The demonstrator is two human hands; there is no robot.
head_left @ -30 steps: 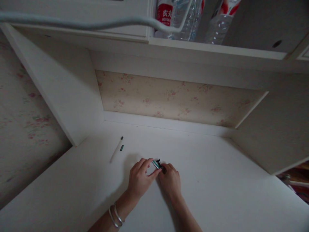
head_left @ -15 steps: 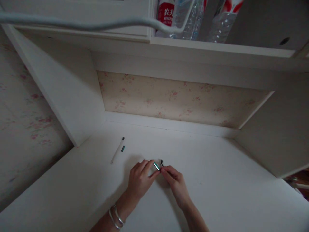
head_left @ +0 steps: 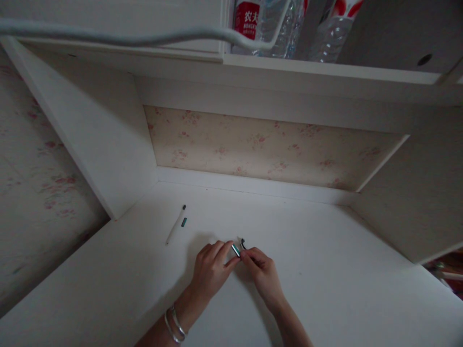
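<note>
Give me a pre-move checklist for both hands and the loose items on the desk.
1. Left hand gripping the green-and-white piece: ok, pinched between thumb and fingers.
2. Right hand gripping the dark curved piece: cannot tell, the fingertips meet its near end but hide the contact.
3. The two pieces joined: cannot tell, too small and partly covered.
4. White stick clear of both hands: ok, lying on the desk.
5. Loose green piece clear of both hands: ok, beside the stick.

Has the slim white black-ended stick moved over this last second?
No: the slim white stick sits unmoved relative to the white desk's back-left corner.
</note>
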